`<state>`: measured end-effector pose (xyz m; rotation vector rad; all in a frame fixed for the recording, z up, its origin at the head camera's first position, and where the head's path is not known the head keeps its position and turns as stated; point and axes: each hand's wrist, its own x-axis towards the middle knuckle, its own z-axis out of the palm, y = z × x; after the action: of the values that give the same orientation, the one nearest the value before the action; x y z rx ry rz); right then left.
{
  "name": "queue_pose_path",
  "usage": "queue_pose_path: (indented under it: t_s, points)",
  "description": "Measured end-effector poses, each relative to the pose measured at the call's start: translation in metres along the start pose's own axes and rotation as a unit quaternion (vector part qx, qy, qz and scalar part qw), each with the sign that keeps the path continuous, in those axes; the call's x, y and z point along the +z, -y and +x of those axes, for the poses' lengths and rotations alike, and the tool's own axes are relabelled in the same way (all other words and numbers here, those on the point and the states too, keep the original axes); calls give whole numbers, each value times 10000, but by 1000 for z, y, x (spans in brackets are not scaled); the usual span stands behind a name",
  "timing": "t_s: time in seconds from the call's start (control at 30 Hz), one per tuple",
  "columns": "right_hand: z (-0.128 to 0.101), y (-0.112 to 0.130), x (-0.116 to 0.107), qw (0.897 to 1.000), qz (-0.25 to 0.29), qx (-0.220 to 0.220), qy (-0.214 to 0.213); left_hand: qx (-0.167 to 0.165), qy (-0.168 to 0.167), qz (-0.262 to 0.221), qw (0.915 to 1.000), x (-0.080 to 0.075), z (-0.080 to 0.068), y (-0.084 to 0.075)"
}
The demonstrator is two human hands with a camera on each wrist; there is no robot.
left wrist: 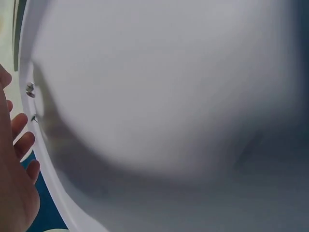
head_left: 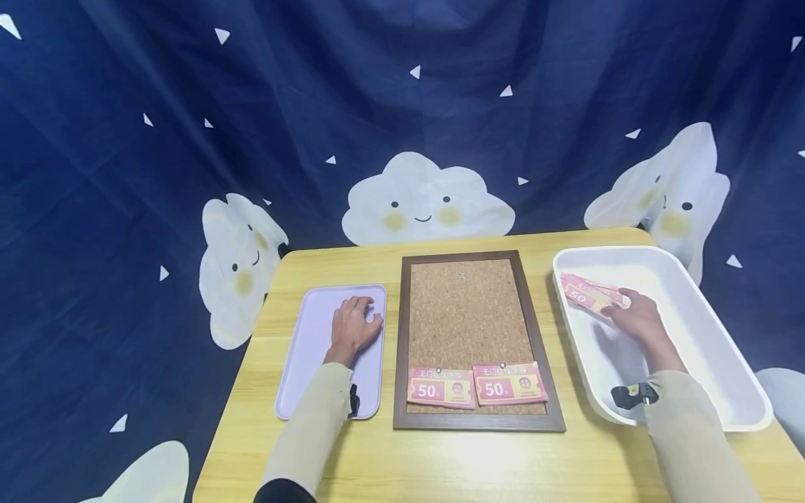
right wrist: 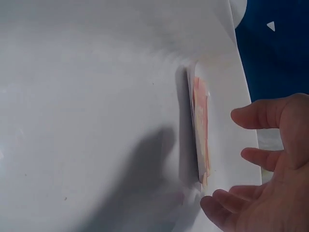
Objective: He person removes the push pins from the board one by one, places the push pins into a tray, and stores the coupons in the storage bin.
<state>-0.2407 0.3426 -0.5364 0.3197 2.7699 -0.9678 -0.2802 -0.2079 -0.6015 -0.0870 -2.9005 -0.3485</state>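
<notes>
Beige sleeves (head_left: 308,426) flank a corkboard (head_left: 468,311), the left hand (head_left: 353,323) loosely parted over a tray (head_left: 308,349) leftward, the right hand (head_left: 638,318) spread wide near coupons (head_left: 581,293) rightward.

The corkboard (head_left: 468,314) lies between tray (head_left: 314,335) and tub (head_left: 682,300).

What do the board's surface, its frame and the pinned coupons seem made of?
Board's surface: probably matte cork, from its speckled tan grain. Frame: smooth, perhaps wood, from its dark brown colour. Coupons: likely matte printed paper, in thin-looking sheets.
</notes>
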Motion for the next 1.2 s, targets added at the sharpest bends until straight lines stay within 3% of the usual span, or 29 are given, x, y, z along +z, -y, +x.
queue_pose_path:
  t_s: [0.27,0.57,0.8,1.2]
  points:
    - [-3,7,4,9993,246,-285,57,-14,129,-188,9997,-8,1,-12]
    - [-10,14,6,9948,930,-349,238,-76,285,-462,9985,-15,1,-19]
    - [-13,19,8,9925,1097,-545,56,-150,251,-770,9966,-18,1,-21]
    - [-20,32,6,9878,1226,-919,-296,32,403,-1188,9921,-23,-1,-25]
